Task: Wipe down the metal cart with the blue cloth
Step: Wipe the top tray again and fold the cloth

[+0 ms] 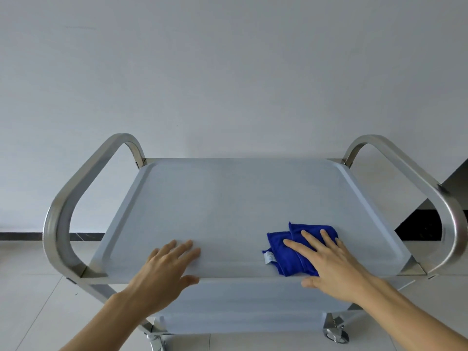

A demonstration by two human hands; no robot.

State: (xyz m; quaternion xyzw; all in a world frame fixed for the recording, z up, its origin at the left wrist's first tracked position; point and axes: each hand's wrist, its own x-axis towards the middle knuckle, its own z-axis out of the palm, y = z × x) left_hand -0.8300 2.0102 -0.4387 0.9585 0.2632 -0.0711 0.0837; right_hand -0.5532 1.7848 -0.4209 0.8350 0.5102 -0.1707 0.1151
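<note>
Both forearms come in from the near edge, bare, no sleeves showing. Left hand (168,268) lies palm-down on the near-left part of the top shelf, fingers straight and close together, thumb hooked over the near rim; prob. there to brace the metal cart (228,198) so it doesn't roll on its castors while the other hand scrubs. It holds nothing.

Right hand (326,264) is flat on the blue cloth (286,252), fingers straight and slightly spread, tips near the cloth's far edge, thumb off the cloth at the near rim of the shelf. Flat palm w/ spread fingers = broad, even pressure, good for wiping, not for lifting.

Cloth is folded into a thick pad, near-right area of the top shelf, a small white tag showing on its left side. Folded like that it gives a firm pad under the palm.

Rest of the shelf looks bare, w/ a raised lip round it. Looped handles at left (83,198) and right (415,188) ends. A lower shelf (240,300) shows under the near rim, castors (335,334) at the near corners. Cart stands on pale floor tiles against a plain white wall (228,72).

Judging by position, wiping is under way on the top shelf only; far and left areas, handles and lower shelf prob. remain.
</note>
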